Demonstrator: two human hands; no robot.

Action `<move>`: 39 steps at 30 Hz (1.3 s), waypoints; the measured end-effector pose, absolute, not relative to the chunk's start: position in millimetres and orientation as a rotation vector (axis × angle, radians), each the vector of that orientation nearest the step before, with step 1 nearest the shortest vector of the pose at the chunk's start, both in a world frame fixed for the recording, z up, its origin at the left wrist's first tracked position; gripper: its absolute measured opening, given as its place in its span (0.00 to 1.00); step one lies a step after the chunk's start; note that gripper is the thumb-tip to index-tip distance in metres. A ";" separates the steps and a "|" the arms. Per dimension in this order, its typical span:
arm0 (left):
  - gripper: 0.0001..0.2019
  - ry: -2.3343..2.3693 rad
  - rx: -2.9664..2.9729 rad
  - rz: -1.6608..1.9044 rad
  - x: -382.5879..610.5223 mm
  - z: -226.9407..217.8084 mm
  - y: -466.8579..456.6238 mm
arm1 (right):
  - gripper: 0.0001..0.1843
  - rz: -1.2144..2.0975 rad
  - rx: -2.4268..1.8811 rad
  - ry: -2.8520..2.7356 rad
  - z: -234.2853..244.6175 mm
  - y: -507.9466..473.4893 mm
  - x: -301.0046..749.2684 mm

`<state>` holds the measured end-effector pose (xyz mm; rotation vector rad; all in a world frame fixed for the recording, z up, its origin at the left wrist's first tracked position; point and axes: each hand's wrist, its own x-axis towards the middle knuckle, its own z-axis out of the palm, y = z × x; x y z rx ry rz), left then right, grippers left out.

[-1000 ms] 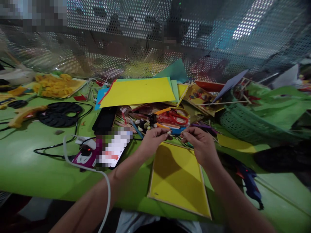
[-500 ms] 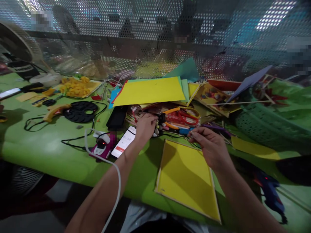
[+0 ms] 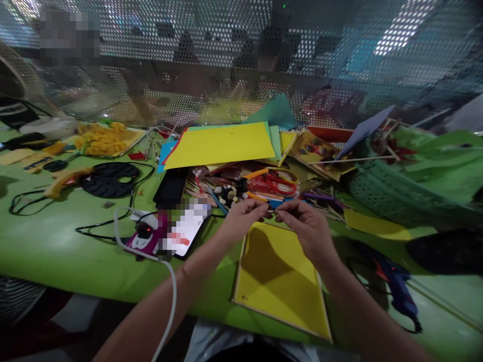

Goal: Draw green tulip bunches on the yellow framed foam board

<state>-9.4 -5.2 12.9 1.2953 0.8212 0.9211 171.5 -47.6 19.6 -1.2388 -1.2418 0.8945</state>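
Observation:
Both hands meet in front of me over the far edge of a yellow board (image 3: 281, 286) with a thin pale border. My left hand (image 3: 245, 215) is pinched, its fingertips pressed together on something too small to name. Close beside it, my right hand (image 3: 304, 221) pinches too, and what it holds is also too small to make out. Just behind the left hand lies a little pile of pebbles (image 3: 227, 195), dark and pale. Red-handled scissors (image 3: 285, 183) rest among sticks and pencils behind the right hand.
Left of my arm are a lit phone (image 3: 190, 226) and a purple power strip (image 3: 153, 236). Yellow paper sheets (image 3: 222, 146) are stacked at the back. A green basket (image 3: 392, 188) and a blue glue gun (image 3: 402, 291) lie right; a yellow-handled glue gun (image 3: 68, 181) lies left.
My left hand has come away from the pebbles and moved right, up to my right hand. The right hand stays pinched. The whole view has shifted slightly.

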 end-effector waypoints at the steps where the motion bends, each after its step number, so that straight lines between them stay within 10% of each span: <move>1: 0.24 0.800 1.256 0.898 -7.0 12.5 -8.8 | 0.07 0.818 -1.247 -1.296 20.0 -49.3 170.6; 9: 0.28 0.722 0.968 0.828 -1.3 7.9 -15.6 | 0.04 0.228 -1.210 -1.716 17.4 -58.4 167.8; 28: 0.19 0.877 1.105 1.011 -14.1 16.6 -27.1 | 0.03 0.346 -1.186 -1.738 30.9 -59.3 171.2; 39: 0.18 1.565 1.262 0.722 -164.0 -0.7 -197.8 | 0.01 0.308 -1.119 -1.737 43.7 -69.4 186.5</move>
